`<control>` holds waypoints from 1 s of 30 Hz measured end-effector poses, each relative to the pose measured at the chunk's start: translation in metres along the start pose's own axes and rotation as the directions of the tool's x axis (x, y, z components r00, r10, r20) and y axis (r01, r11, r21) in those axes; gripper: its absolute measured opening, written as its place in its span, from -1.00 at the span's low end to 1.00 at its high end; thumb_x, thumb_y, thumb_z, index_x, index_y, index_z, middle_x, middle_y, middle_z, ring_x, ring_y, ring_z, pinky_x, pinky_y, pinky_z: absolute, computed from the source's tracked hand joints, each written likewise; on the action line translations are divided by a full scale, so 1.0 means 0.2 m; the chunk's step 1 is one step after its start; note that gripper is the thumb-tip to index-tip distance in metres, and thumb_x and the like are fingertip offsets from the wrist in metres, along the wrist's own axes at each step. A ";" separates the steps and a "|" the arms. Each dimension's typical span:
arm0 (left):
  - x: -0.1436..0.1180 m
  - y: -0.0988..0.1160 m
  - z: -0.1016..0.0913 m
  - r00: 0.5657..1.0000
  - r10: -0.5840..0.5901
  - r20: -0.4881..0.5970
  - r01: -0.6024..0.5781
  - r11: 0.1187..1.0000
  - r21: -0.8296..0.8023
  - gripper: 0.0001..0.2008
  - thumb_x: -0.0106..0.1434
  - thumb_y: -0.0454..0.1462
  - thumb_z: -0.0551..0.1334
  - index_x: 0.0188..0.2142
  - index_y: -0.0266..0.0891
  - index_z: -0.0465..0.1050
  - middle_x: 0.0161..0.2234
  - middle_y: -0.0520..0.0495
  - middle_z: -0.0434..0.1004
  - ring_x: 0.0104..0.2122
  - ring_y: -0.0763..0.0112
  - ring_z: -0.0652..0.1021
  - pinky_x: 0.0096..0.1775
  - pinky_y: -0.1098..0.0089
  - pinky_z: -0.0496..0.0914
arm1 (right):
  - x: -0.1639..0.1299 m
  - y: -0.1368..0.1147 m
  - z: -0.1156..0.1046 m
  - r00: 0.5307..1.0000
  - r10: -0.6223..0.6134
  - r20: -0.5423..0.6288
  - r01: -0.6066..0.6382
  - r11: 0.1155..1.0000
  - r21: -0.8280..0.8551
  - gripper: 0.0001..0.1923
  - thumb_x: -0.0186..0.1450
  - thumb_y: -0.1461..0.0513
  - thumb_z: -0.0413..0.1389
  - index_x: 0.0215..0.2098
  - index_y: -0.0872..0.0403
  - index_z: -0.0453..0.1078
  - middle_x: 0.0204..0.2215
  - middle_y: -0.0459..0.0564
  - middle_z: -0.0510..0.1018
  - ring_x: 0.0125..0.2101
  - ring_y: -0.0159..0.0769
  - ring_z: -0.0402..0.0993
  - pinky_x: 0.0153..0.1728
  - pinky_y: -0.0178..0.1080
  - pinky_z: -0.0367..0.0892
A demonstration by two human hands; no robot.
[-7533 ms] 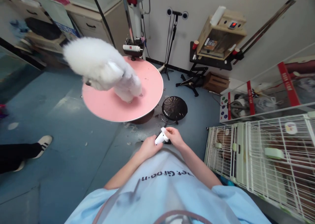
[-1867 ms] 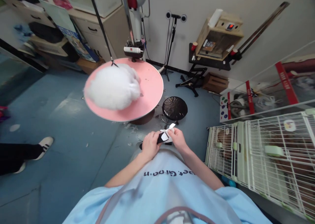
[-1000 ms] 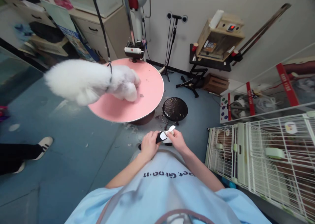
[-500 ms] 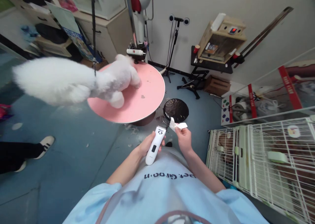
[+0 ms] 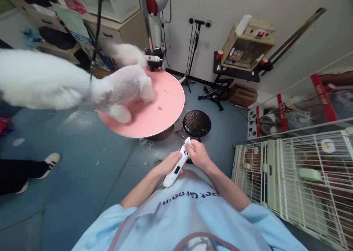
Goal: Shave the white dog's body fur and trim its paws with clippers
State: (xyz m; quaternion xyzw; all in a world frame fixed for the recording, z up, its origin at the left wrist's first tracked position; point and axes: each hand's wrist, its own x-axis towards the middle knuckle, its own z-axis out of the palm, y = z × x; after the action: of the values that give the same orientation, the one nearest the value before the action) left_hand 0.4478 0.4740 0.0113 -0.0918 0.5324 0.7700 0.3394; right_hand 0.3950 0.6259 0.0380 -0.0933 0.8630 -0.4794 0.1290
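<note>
My left hand [image 5: 167,163] grips the body of a white electric clipper [image 5: 175,168], held close to my chest and pointing away from me. At the clipper's head, my right hand [image 5: 199,155] pinches a small white piece [image 5: 188,142] against the blade end. A fluffy white dog [image 5: 82,86] stands on the round pink grooming table [image 5: 162,113], leaning out past its left edge, tethered by a black leash [image 5: 95,26] from above.
A black round stool [image 5: 196,123] stands on the blue floor just past my hands. White wire cages [image 5: 298,177] line the right. Another person's leg and sneaker [image 5: 46,162] show at the left. A wooden box [image 5: 246,41] on a black stand sits by the wall.
My right hand has come back to the clipper's head with the white piece, after holding it apart half a second ago. The dog has stretched further left off the table.
</note>
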 end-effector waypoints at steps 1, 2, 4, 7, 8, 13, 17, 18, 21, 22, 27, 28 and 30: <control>0.00 0.00 0.00 1.000 -0.015 -0.015 0.015 1.000 -0.013 -0.33 0.05 0.28 0.14 -0.33 -0.35 0.31 -0.56 -0.07 0.42 -0.67 0.43 0.46 -0.67 0.48 0.32 | 0.01 0.02 0.01 1.000 0.021 -0.015 -0.020 0.999 0.035 -0.73 0.25 0.13 0.03 -0.54 0.08 0.33 -0.56 -0.11 0.41 -0.49 -0.36 0.31 -0.41 -0.31 0.20; 0.01 0.00 0.01 0.999 -0.029 -0.031 0.028 0.999 -0.035 -0.33 0.04 0.27 0.15 -0.31 -0.34 0.31 -0.54 -0.06 0.43 -0.67 0.43 0.46 -0.67 0.49 0.31 | 0.02 0.03 0.01 0.998 0.053 -0.019 -0.051 0.994 0.092 -0.72 0.25 0.11 0.01 -0.54 0.08 0.32 -0.58 -0.11 0.40 -0.51 -0.37 0.29 -0.45 -0.32 0.20; 0.01 0.00 0.01 0.997 -0.052 -0.050 0.048 0.996 -0.070 -0.32 0.03 0.27 0.16 -0.26 -0.34 0.31 -0.52 -0.05 0.43 -0.68 0.44 0.46 -0.68 0.50 0.30 | 0.03 0.05 0.01 0.993 0.114 0.003 -0.113 0.971 0.209 -0.69 0.26 0.08 -0.04 -0.49 0.09 0.34 -0.59 -0.10 0.42 -0.55 -0.37 0.29 -0.50 -0.33 0.21; 0.01 0.01 0.01 0.997 -0.052 -0.053 0.049 0.997 -0.061 -0.33 0.04 0.26 0.16 -0.24 -0.34 0.31 -0.51 -0.04 0.43 -0.68 0.45 0.46 -0.68 0.51 0.29 | 0.02 0.05 -0.01 0.994 0.089 0.056 -0.099 0.971 0.215 -0.73 0.23 0.10 0.01 -0.43 0.11 0.40 -0.53 -0.08 0.48 -0.50 -0.34 0.35 -0.45 -0.32 0.25; 0.01 0.01 0.01 0.998 -0.048 -0.050 0.045 0.998 -0.043 -0.34 0.04 0.26 0.17 -0.25 -0.33 0.30 -0.51 -0.04 0.43 -0.67 0.45 0.46 -0.68 0.51 0.30 | 0.02 0.05 -0.02 0.995 0.063 0.071 -0.075 0.982 0.176 -0.77 0.22 0.12 0.04 -0.43 0.11 0.42 -0.50 -0.08 0.50 -0.46 -0.33 0.37 -0.41 -0.31 0.26; 0.01 0.01 0.01 0.997 -0.067 -0.038 0.068 0.997 0.021 -0.35 0.03 0.27 0.16 -0.30 -0.32 0.28 -0.51 -0.05 0.43 -0.68 0.45 0.45 -0.70 0.49 0.30 | 0.02 0.04 -0.03 0.999 0.030 0.026 -0.030 0.999 0.028 -0.82 0.22 0.19 0.03 -0.45 0.09 0.39 -0.50 -0.09 0.48 -0.44 -0.35 0.34 -0.38 -0.32 0.23; 0.01 0.02 0.02 0.995 -0.095 -0.027 0.095 0.995 -0.008 -0.35 0.04 0.25 0.17 -0.26 -0.32 0.31 -0.52 -0.03 0.43 -0.67 0.45 0.46 -0.68 0.50 0.31 | 0.04 0.06 -0.02 0.993 0.092 0.076 -0.108 0.963 0.246 -0.77 0.23 0.14 0.01 -0.39 0.12 0.40 -0.53 -0.09 0.48 -0.50 -0.37 0.33 -0.45 -0.33 0.24; 0.01 0.02 0.03 0.995 -0.098 -0.020 0.098 0.995 0.007 -0.35 0.04 0.26 0.16 -0.29 -0.33 0.32 -0.53 -0.03 0.42 -0.68 0.46 0.46 -0.68 0.50 0.31 | 0.04 0.06 -0.03 0.990 0.080 0.113 -0.105 0.966 0.235 -0.78 0.22 0.15 0.02 -0.40 0.12 0.40 -0.53 -0.10 0.47 -0.51 -0.37 0.32 -0.45 -0.33 0.23; 0.01 0.01 0.03 0.994 -0.108 -0.022 0.109 0.993 0.053 -0.33 0.00 0.29 0.16 -0.38 -0.34 0.31 -0.56 -0.04 0.41 -0.70 0.47 0.44 -0.69 0.49 0.29 | 0.02 0.06 -0.05 0.984 0.038 0.174 -0.044 0.999 0.031 -0.81 0.22 0.20 0.02 -0.46 0.10 0.40 -0.53 -0.10 0.47 -0.49 -0.37 0.32 -0.43 -0.33 0.20; 0.01 0.00 0.03 0.993 -0.110 -0.032 0.111 0.993 0.050 -0.33 -0.01 0.29 0.16 -0.37 -0.33 0.31 -0.55 -0.04 0.41 -0.70 0.47 0.44 -0.70 0.49 0.29 | 0.02 0.06 -0.06 0.988 0.032 0.153 -0.026 0.999 -0.043 -0.80 0.23 0.20 0.01 -0.48 0.10 0.39 -0.52 -0.09 0.47 -0.48 -0.37 0.32 -0.42 -0.32 0.18; 0.01 0.00 0.03 0.993 -0.103 -0.063 0.107 0.993 0.049 -0.37 0.06 0.26 0.14 -0.35 -0.32 0.31 -0.55 -0.03 0.43 -0.69 0.47 0.45 -0.70 0.51 0.27 | 0.02 0.05 -0.08 0.997 0.040 0.065 -0.040 0.999 -0.009 -0.80 0.24 0.20 0.00 -0.42 0.10 0.41 -0.47 -0.07 0.51 -0.43 -0.34 0.36 -0.37 -0.32 0.22; 0.01 0.00 0.03 0.993 -0.103 -0.061 0.107 0.991 0.075 -0.37 0.06 0.26 0.13 -0.37 -0.32 0.31 -0.56 -0.02 0.42 -0.69 0.47 0.44 -0.70 0.51 0.27 | 0.02 0.04 -0.08 0.995 0.030 0.100 -0.032 0.999 0.015 -0.81 0.25 0.20 0.00 -0.42 0.10 0.41 -0.48 -0.09 0.51 -0.44 -0.35 0.36 -0.38 -0.33 0.22; 0.00 0.00 0.03 0.992 -0.103 -0.071 0.110 0.987 0.116 -0.37 0.06 0.27 0.13 -0.39 -0.31 0.30 -0.57 -0.02 0.41 -0.69 0.47 0.44 -0.70 0.50 0.27 | 0.02 0.03 -0.08 0.986 -0.009 0.164 0.012 1.000 -0.017 -0.81 0.25 0.21 0.01 -0.45 0.09 0.40 -0.50 -0.10 0.49 -0.46 -0.36 0.34 -0.41 -0.34 0.20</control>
State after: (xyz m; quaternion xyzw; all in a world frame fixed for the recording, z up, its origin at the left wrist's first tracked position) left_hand 0.4490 0.4806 0.0136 -0.1244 0.5827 0.7140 0.3677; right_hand 0.3863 0.6408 0.0394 -0.1380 0.8533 -0.4629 0.1964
